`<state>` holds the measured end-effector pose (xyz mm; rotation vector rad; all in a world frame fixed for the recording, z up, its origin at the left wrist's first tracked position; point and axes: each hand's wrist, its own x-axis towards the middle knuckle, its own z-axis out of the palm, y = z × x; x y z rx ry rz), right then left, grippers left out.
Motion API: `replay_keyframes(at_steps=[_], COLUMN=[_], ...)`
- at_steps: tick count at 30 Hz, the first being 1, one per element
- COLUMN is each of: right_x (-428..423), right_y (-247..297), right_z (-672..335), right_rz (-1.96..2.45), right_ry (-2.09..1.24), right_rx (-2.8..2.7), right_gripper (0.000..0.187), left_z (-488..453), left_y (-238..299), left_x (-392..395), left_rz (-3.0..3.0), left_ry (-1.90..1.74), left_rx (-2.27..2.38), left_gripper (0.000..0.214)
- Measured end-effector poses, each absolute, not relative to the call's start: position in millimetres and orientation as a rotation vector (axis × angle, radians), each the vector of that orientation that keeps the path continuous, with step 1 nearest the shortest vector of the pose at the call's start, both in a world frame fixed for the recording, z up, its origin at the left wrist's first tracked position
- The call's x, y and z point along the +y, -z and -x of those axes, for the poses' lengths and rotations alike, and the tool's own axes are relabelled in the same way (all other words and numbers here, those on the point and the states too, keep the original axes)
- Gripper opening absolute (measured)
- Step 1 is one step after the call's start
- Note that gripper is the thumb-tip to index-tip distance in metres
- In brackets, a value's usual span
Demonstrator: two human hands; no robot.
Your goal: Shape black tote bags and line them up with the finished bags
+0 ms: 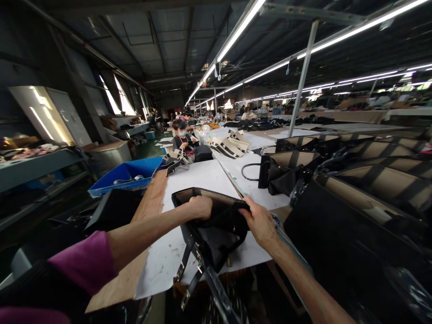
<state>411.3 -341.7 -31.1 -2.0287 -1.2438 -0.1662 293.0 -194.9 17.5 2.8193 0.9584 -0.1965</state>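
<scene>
A black handbag (209, 234) with a tan lining stands open on the white-covered worktable (202, 175) right in front of me. My left hand (200, 207) is closed on the bag's near left rim, its fingers curled into the opening. My right hand (259, 222) grips the right side of the rim, with dark material bunched under the fingers. The bag's straps with metal buckles (189, 265) hang over the table's front edge.
Rows of finished black and tan bags (367, 189) crowd the right side. More bags and striped pieces (232, 146) lie farther along the table. A blue bin (130, 175) stands at the left. A seated person (180, 137) works at the table's far end.
</scene>
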Motion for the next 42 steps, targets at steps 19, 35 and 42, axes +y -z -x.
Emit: replay_keyframes(at_steps=[19, 35, 42], right_x=[-336, -336, -333], right_y=[28, 28, 24], right_z=[-412, -416, -421], right_rz=[2.116, 2.055, 2.038], right_ry=[0.212, 0.23, 0.222], right_rx=[-1.227, -1.261, -1.25], right_gripper=[0.009, 0.019, 0.021], left_z=[-231, -264, -257], left_y=[-58, -42, -39], left_x=[-237, -183, -169], left_rz=[-2.992, -3.154, -3.095], left_ry=[-0.015, -0.156, -0.523], left_rx=[0.491, 0.682, 0.543], left_gripper=[0.041, 0.021, 0.014])
